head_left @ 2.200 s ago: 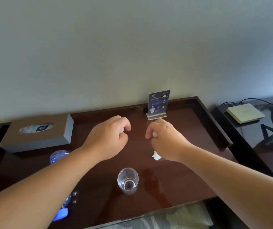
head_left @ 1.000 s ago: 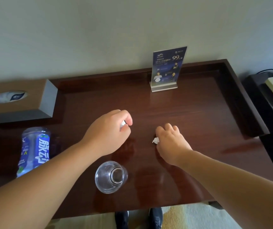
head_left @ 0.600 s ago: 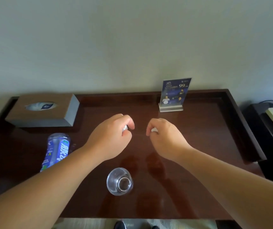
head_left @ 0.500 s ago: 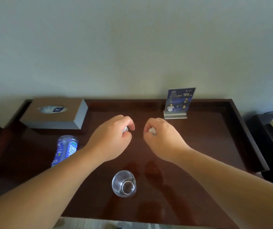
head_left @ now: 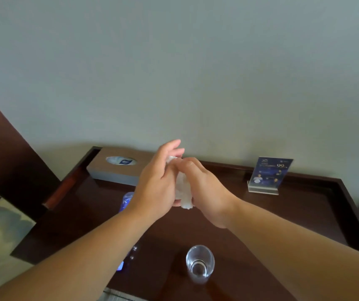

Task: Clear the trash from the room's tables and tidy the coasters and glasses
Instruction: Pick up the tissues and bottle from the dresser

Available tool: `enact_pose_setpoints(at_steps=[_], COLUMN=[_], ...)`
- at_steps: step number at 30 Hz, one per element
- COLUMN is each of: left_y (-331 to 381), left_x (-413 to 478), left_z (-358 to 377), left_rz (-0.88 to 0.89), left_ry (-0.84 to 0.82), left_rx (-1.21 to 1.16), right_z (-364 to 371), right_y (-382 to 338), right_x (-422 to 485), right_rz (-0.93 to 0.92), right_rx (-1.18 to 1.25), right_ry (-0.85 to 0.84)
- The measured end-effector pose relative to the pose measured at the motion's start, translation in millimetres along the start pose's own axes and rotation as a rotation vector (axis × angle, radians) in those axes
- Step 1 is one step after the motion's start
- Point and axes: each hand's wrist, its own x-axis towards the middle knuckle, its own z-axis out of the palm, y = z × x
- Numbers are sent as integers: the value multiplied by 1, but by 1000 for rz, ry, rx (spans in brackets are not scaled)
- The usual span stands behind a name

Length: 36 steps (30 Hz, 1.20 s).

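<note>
Both hands meet above the dark wooden table (head_left: pixel 293 216). White crumpled paper (head_left: pixel 183 192) is squeezed between them. My left hand (head_left: pixel 157 187) has its fingers stretched upward, and the paper lies against its palm. My right hand (head_left: pixel 204 190) curls its fingers round the paper and presses it into the left palm. A clear drinking glass (head_left: pixel 200 262) stands upright near the table's front edge, below the hands. A blue-labelled plastic bottle (head_left: pixel 127 200) lies on the table, mostly hidden behind my left forearm.
A grey tissue box (head_left: pixel 117 168) sits at the back left against the wall. A blue card in an acrylic stand (head_left: pixel 268 175) is at the back right. The table has a raised rim (head_left: pixel 356 216). A dark wooden panel (head_left: pixel 4 159) rises on the left.
The hands, each pinching a paper scrap and held apart, have lifted and come together, pressing the paper between them. The view swung left and up.
</note>
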Motion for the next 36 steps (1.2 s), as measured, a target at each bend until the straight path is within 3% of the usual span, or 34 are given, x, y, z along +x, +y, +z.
enact_pose_setpoints(at_steps=[7, 14, 21, 27, 33, 36], left_y=[-15, -36, -62, -99, -142, -162], left_x=[-3, -2, -1, 1, -18, -24], left_z=[-45, -97, -139, -155, -132, -115], left_rz=[106, 113, 166, -28, -238, -310], left_ry=[-212, -404, -384, -241, -314, -305], left_rx=[65, -46, 125, 395, 883, 979], right_z=[44, 88, 104, 102, 101, 96], right_y=[-15, -9, 4, 18, 38, 50], right_x=[14, 30, 32, 35, 31, 28], right_rz=[-60, -144, -104, -62, -71, -56], right_rx=[-33, -146, -449, -609, -668, -642], right_ry=[84, 191, 356, 451, 448, 446])
